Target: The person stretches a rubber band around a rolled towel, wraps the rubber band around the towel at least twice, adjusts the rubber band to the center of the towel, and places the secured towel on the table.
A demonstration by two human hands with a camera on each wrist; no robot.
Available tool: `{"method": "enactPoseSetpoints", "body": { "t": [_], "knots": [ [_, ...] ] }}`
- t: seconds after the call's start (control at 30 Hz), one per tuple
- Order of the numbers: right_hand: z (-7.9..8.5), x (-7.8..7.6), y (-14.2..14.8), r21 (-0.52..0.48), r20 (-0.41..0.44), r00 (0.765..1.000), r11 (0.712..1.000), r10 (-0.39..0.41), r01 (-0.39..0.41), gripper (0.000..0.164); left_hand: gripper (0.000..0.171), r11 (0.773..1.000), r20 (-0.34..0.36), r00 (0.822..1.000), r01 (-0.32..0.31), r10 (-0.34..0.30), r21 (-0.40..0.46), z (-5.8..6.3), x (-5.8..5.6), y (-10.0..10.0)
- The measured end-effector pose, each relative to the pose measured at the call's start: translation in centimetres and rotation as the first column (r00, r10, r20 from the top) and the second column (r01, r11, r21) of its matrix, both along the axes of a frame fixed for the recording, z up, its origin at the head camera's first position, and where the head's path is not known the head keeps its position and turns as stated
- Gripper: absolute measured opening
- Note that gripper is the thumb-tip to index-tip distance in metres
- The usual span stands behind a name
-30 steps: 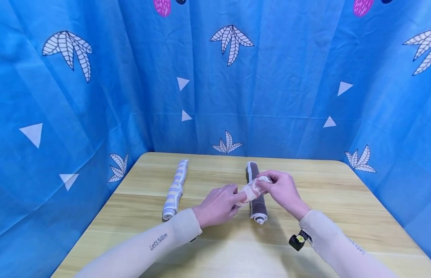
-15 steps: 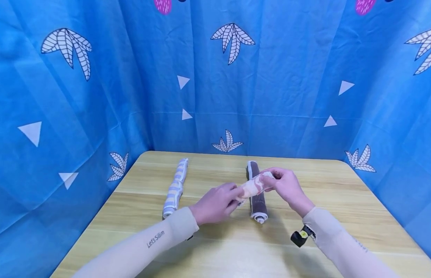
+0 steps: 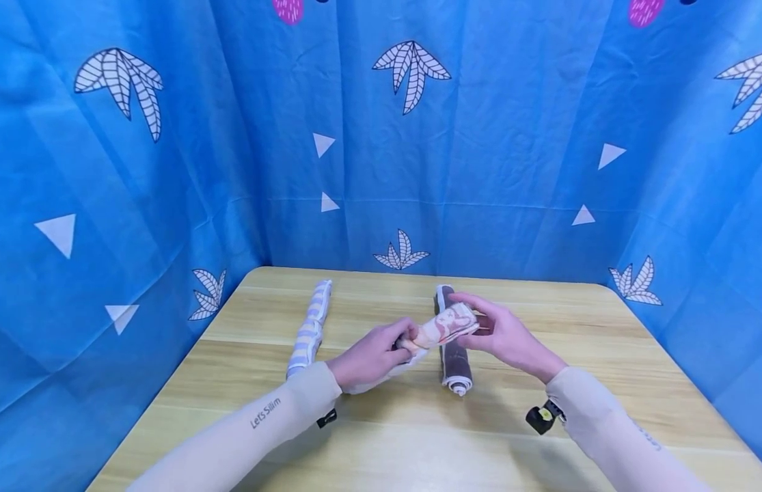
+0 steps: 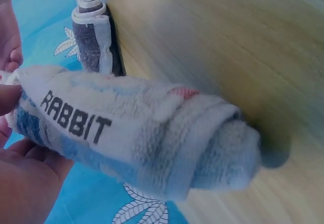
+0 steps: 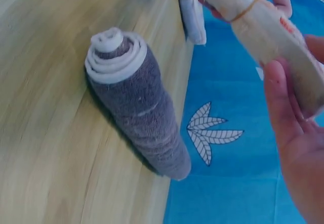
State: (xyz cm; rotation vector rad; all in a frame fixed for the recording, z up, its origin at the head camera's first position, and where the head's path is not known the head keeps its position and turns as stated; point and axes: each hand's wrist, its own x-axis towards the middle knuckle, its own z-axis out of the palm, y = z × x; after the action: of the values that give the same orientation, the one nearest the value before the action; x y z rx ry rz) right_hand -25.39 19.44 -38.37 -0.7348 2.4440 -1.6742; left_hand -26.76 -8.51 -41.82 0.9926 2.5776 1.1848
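Note:
A rolled towel (image 3: 445, 326) in white, pink and blue is held above the table between both hands. The word RABBIT shows on its near part in the left wrist view, and a thin elastic band (image 5: 245, 9) circles it. My left hand (image 3: 371, 355) grips the roll around its middle, thumb on one side and fingers on the other. My right hand (image 3: 504, 331) curves around the far end, thumb below and fingers above and behind. Just beneath lies a dark grey-brown towel roll (image 5: 139, 105) with a white spiral edge.
A striped lavender and cream towel roll (image 3: 309, 331) lies on the left of the wooden table (image 3: 577, 321), partly behind the left forearm. Blue patterned curtain (image 3: 510, 137) encloses the table at the back and sides. Wrist cameras (image 3: 543, 415) are strapped to the forearms.
The held roll has turned, so its printed side faces up and more of its near end shows. My left hand has drawn back leftward; my right fingers have loosened and spread around the far end.

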Motion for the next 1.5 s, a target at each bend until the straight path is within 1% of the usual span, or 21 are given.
{"method": "enactPoseSetpoints", "body": {
  "t": [0.07, 0.13, 0.33, 0.43, 0.5, 0.53, 0.6, 0.63, 0.7, 0.77, 0.8, 0.83, 0.93, 1.03, 1.1, 1.17, 1.23, 1.3, 1.37, 1.43, 1.5],
  "knots": [
    [-0.2, -0.1, 0.2, 0.013, -0.011, 0.999, 0.999, 0.036, -0.036, 0.068, 0.019, 1.000, 0.020, 1.000, 0.007, -0.007, 0.020, 0.0, -0.1, -0.1],
    [-0.3, -0.1, 0.2, 0.020, -0.019, 0.999, 0.999, 0.041, -0.041, 0.063, 0.021, 1.000, 0.022, 1.000, 0.016, -0.016, 0.027, -0.1, -0.1, -0.1],
    [-0.2, -0.1, -0.1, 0.022, -0.041, 0.999, 1.000, -0.019, 0.020, 0.046, 0.023, 0.998, -0.005, 0.999, 0.048, -0.048, 0.027, 0.0, -0.1, -0.2],
    [-0.3, -0.1, -0.2, 0.018, -0.051, 0.997, 0.998, -0.063, 0.064, 0.041, 0.020, 0.999, -0.079, 0.996, 0.037, -0.036, 0.010, 0.0, 0.2, -0.1],
    [-0.4, -0.2, -0.4, 0.013, -0.058, 0.995, 0.996, -0.086, 0.087, 0.040, 0.023, 1.000, -0.176, 0.984, 0.009, -0.013, -0.023, -0.2, 0.3, 0.1],
    [-0.4, -0.2, -0.5, 0.013, -0.063, 0.993, 0.995, -0.095, 0.096, 0.039, 0.027, 0.999, -0.236, 0.972, -0.011, 0.000, -0.045, -0.3, 0.4, 0.2],
    [-0.4, -0.2, -0.7, 0.010, -0.070, 0.991, 0.994, -0.112, 0.113, 0.038, 0.034, 0.995, -0.365, 0.931, -0.054, 0.018, -0.088, -0.6, 0.6, 0.5],
    [-0.4, -0.2, -0.8, 0.010, -0.072, 0.990, 0.993, -0.120, 0.121, 0.037, 0.035, 0.992, -0.432, 0.902, -0.071, 0.019, -0.105, -0.7, 0.6, 0.6],
    [-0.4, -0.2, -0.9, 0.017, -0.071, 0.987, 0.989, -0.142, 0.144, 0.036, 0.034, 0.985, -0.551, 0.835, -0.105, 0.013, -0.135, -0.9, 0.7, 0.8],
    [-0.4, -0.2, -1.0, 0.023, -0.065, 0.984, 0.985, -0.166, 0.168, 0.036, 0.030, 0.978, -0.639, 0.769, -0.126, -0.009, -0.165, -1.0, 0.7, 0.9],
    [-0.3, -0.2, -1.1, 0.029, -0.061, 0.982, 0.983, -0.179, 0.181, 0.036, 0.028, 0.975, -0.666, 0.746, -0.132, -0.022, -0.180, -1.1, 0.7, 0.9],
    [-0.3, -0.1, -1.1, 0.037, -0.056, 0.980, 0.980, -0.191, 0.194, 0.036, 0.028, 0.973, -0.687, 0.726, -0.135, -0.033, -0.189, -1.1, 0.7, 0.9],
    [-0.2, -0.1, -1.3, 0.066, -0.052, 0.972, 0.971, -0.228, 0.231, 0.036, 0.032, 0.972, -0.713, 0.699, -0.124, -0.059, -0.202, -1.4, 0.6, 0.8],
    [-0.1, -0.1, -1.5, 0.090, -0.059, 0.963, 0.959, -0.263, 0.268, 0.035, 0.040, 0.977, -0.731, 0.679, -0.102, -0.069, -0.187, -1.6, 0.5, 0.7],
    [0.0, 0.0, -1.6, 0.096, -0.067, 0.957, 0.953, -0.283, 0.288, 0.034, 0.041, 0.976, -0.744, 0.663, -0.100, -0.079, -0.193, -1.5, 0.6, 0.8],
    [0.1, 0.0, -1.8, 0.092, -0.071, 0.951, 0.948, -0.300, 0.306, 0.032, 0.039, 0.972, -0.748, 0.658, -0.110, -0.087, -0.210, -1.3, 0.7, 0.9],
    [0.1, 0.1, -2.0, 0.090, -0.080, 0.946, 0.943, -0.313, 0.320, 0.029, 0.037, 0.964, -0.744, 0.661, -0.126, -0.095, -0.235, -1.1, 0.8, 1.0],
    [0.1, 0.1, -2.2, 0.090, -0.085, 0.941, 0.939, -0.326, 0.333, 0.027, 0.036, 0.955, -0.732, 0.674, -0.144, -0.099, -0.261, -0.8, 1.1, 1.2],
    [0.1, 0.1, -2.3, 0.090, -0.084, 0.939, 0.936, -0.333, 0.340, 0.025, 0.033, 0.947, -0.724, 0.682, -0.155, -0.103, -0.281, -0.7, 1.2, 1.3],
    [0.0, 0.1, -2.5, 0.093, -0.078, 0.937, 0.933, -0.341, 0.347, 0.023, 0.031, 0.943, -0.722, 0.683, -0.159, -0.108, -0.292, -0.5, 1.4, 1.4],
    [0.0, 0.1, -2.5, 0.095, -0.070, 0.937, 0.933, -0.343, 0.348, 0.023, 0.026, 0.940, -0.727, 0.676, -0.159, -0.120, -0.302, -0.5, 1.6, 1.4]
  ]
}}
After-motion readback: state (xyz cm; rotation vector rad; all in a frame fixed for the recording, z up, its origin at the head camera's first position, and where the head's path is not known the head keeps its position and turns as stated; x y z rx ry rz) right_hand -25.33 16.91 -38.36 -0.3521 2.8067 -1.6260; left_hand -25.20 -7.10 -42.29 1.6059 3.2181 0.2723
